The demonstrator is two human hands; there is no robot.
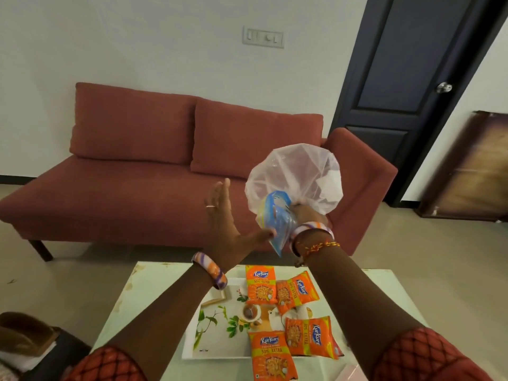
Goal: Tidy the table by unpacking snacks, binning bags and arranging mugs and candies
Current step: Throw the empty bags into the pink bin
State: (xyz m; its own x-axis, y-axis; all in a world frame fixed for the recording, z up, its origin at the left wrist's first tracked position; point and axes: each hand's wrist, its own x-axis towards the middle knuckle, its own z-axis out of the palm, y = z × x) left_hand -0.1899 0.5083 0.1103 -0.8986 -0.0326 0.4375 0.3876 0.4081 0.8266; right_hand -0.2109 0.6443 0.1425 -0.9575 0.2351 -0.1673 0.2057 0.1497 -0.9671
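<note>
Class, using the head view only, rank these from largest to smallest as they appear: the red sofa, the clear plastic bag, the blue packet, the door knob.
1. Red sofa
2. Clear plastic bag
3. Blue packet, partly hidden by the bag and hands
4. Door knob

The sofa stands farther off yet still looks largest.

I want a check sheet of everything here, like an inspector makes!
Surface: white table with a printed tray on it.
Job's things: four orange snack packets on the tray; clear bag held up, a blue packet sliding out.
Clutter: nothing seen.
Hands: right hand grips the bag; left hand open, thumb touching the blue packet.
Cables: nothing seen.
Surroundings: red sofa, dark door, wall switches.
</note>
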